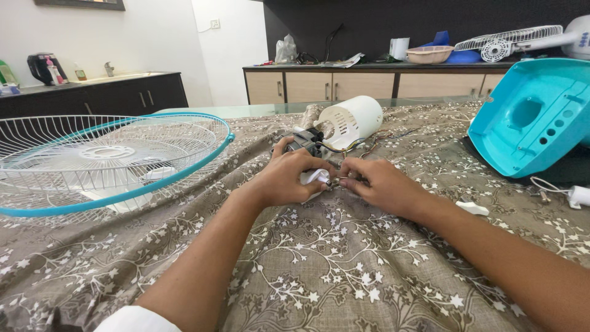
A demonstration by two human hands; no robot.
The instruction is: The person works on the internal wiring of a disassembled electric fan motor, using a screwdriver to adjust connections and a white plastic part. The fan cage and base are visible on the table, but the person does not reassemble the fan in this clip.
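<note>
My left hand (pixel 284 177) grips a dark fan motor (pixel 302 141) and a small white part (pixel 314 177) on the patterned cloth. My right hand (pixel 378 183) meets it from the right, fingertips pinched on a small metal piece at the motor's front, close against the white part. Thin wires run from the motor back to a white slotted motor cover (pixel 350 120) lying on its side just behind the hands.
A white wire fan grille with a teal rim (pixel 110 161) lies at the left. A teal plastic fan housing (pixel 533 117) leans at the right, with a small white piece (pixel 473 208) and a white plug (pixel 579 195) near it. Cabinets with clutter stand behind.
</note>
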